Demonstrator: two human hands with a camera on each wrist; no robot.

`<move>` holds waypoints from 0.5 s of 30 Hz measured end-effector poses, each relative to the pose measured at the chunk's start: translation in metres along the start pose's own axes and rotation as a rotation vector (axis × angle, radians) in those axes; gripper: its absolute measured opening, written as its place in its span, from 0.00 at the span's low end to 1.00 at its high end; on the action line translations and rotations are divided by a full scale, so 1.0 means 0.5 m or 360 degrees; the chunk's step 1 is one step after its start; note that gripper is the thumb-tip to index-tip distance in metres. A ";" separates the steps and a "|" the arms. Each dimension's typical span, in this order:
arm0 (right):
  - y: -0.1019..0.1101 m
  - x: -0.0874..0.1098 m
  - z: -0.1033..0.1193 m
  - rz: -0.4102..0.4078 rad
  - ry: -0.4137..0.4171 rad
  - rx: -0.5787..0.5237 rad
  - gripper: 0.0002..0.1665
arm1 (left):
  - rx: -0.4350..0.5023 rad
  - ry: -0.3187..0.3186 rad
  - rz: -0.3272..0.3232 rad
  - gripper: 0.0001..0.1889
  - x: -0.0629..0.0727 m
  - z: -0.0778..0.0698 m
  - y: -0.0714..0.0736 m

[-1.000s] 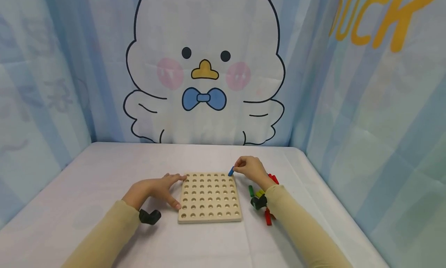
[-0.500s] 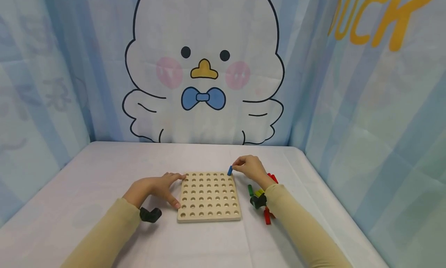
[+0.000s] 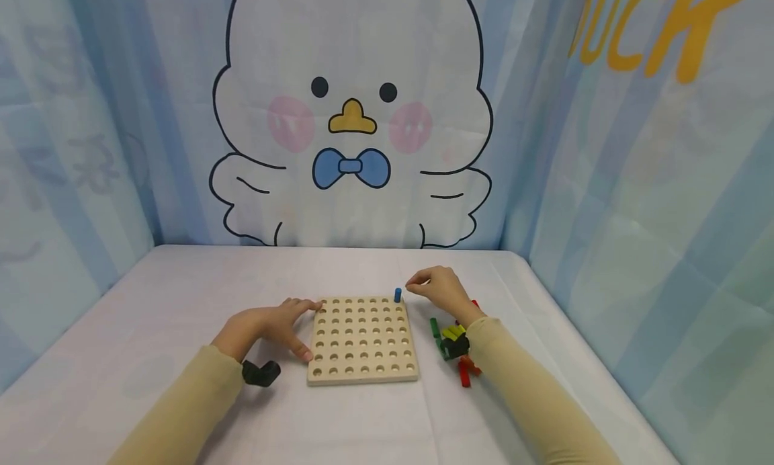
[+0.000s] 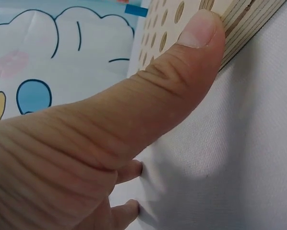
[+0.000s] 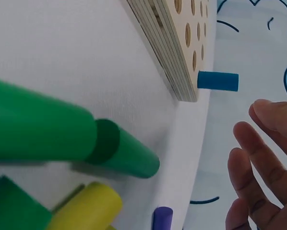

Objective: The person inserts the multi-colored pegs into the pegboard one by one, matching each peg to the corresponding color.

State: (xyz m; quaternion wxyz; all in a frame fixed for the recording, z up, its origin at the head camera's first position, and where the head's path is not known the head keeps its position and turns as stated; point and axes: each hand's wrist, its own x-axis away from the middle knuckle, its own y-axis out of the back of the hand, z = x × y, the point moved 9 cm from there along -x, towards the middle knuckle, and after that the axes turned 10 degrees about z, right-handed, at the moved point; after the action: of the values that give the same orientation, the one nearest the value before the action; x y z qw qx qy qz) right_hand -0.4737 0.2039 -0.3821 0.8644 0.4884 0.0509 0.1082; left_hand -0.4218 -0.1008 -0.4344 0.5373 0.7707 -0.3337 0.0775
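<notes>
Blue peg (image 3: pixel 397 296) stands at the far-right corner of the wooden board (image 3: pixel 363 380), apparently seated; right grip (image 3: pixel 443 293) beside it, relaxed and empty, left grip (image 3: pixel 273 325) spread, touching the board. Next probably calls for another of the loose pegs (image 3: pixel 450 332), toward the counter's (image 3: pixel 181 304) right edge.

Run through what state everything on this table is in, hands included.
Blue peg, upright at the board's far right corner
Wooden board, flat; other visible holes empty
Green pegs, lying down
Yellow pegs, lying down
Red pegs, lying down
Purple peg, pose unclear
Left hand, touching the board's left edge
Right hand, holding nothing, apart from the blue peg
</notes>
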 end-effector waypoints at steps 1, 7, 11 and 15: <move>0.006 0.002 -0.004 -0.0004 -0.0002 0.0006 0.08 | 0.0001 -0.0003 0.0002 0.61 -0.001 -0.001 0.000; 0.032 0.012 -0.046 -0.0008 -0.0092 -0.0030 0.10 | -0.0013 -0.0007 0.0005 0.60 -0.005 -0.005 0.001; 0.043 0.018 -0.080 -0.0018 -0.0167 -0.0063 0.10 | -0.0021 -0.0002 0.0001 0.60 -0.005 -0.005 0.003; 0.047 0.028 -0.104 0.0021 -0.0187 -0.0063 0.10 | -0.0035 -0.0007 -0.0004 0.59 -0.002 -0.006 0.005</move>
State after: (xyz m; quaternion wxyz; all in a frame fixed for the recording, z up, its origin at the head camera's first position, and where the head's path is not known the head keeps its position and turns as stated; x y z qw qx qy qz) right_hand -0.4734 0.2623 -0.3886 0.8746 0.4772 -0.0053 0.0861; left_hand -0.4235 -0.0983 -0.4317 0.5450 0.7654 -0.3347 0.0715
